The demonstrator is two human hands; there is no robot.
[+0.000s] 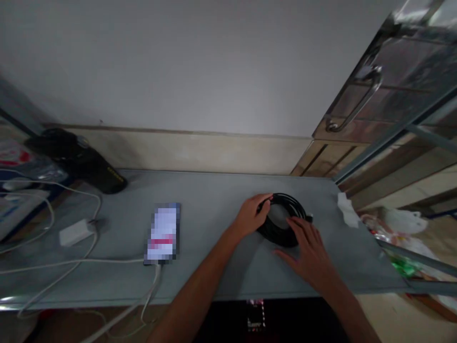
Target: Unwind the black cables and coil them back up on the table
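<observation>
A coil of black cable (285, 209) lies on the grey table (214, 200), right of centre. My left hand (252, 214) grips the coil's left side, fingers curled around the loops. My right hand (309, 250) lies flat over the coil's near right part, fingers spread and pressing on it. Both forearms reach in from the bottom edge.
A phone (163, 233) lies on the table at left, plugged into a white cable (71, 262) with a white charger (74, 232). A black bag (78, 159) sits at the back left. A crumpled white tissue (347, 208) lies near the right edge. A metal door (385, 81) stands at right.
</observation>
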